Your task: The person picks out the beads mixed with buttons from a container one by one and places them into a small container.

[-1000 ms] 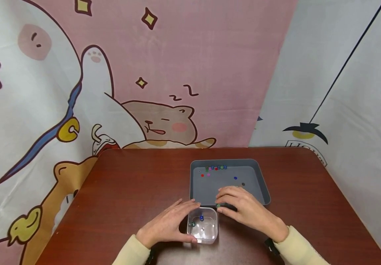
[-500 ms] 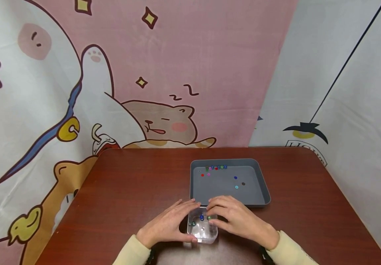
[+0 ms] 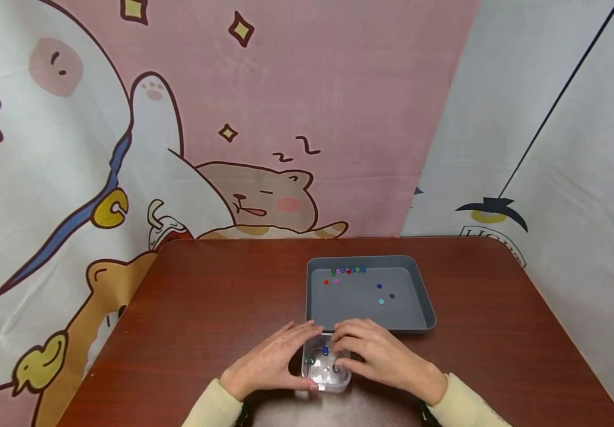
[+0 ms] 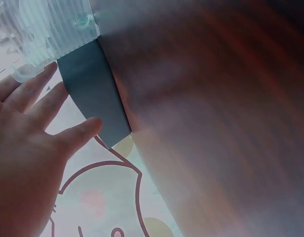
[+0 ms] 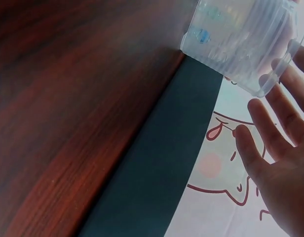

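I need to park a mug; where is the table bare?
Bare: wooden table left of the gray tray and left hand, and right of the tray and right hand. Crowded: between the hands, around the clear container.

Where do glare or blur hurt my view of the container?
Head: pale glare on the near table and inside the clear container, but the blue bead is distinct. Left wrist: hazy, the green bead a soft smear. Right wrist: hazy too, beads mere smudges.

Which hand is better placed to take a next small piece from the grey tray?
Probably the right hand: seemingly empty, it hovers over the clear container, near the grey tray. The left hand is busy gripping the container.
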The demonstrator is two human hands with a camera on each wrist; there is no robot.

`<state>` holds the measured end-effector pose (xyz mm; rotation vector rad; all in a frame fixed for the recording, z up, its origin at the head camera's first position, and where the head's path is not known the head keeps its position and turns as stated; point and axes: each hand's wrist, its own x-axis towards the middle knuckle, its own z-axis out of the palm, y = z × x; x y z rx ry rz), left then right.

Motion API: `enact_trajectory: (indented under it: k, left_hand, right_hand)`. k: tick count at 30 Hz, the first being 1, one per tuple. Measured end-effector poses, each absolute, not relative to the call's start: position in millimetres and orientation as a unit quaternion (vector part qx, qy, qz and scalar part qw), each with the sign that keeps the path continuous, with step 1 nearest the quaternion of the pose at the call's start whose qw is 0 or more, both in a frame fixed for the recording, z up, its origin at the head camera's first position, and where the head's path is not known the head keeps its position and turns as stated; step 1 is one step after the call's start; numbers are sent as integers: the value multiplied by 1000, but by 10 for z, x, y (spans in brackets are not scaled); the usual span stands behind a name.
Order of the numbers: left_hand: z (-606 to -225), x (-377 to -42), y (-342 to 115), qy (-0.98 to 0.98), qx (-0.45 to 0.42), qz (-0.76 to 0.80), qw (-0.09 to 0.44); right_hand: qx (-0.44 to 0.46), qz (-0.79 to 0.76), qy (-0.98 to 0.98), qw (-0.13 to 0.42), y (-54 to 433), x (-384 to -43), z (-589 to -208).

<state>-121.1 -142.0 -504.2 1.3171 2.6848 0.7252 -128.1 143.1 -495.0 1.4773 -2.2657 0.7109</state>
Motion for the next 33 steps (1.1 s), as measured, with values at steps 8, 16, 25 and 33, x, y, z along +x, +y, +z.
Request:
enact_trajectory:
  k: [8, 16, 25, 33]
  left_hand:
    - [-5039, -1212, -1417, 873, 425, 237, 38]
    - [-5041, -1214, -1417, 875, 422, 232, 40]
    - [-5032, -1208, -1413, 879, 412, 236, 51]
    - [-5039, -1204, -1406, 880, 413, 230, 43]
  right_hand:
    - [485, 280, -814, 156, 1520, -1321, -4904]
    - [417, 312, -841, 144, 1723, -1451, -4741]
    - [368, 295, -870, 143, 1931, -1693, -4586]
    - [331, 288, -891, 119, 2015, -1915, -4582]
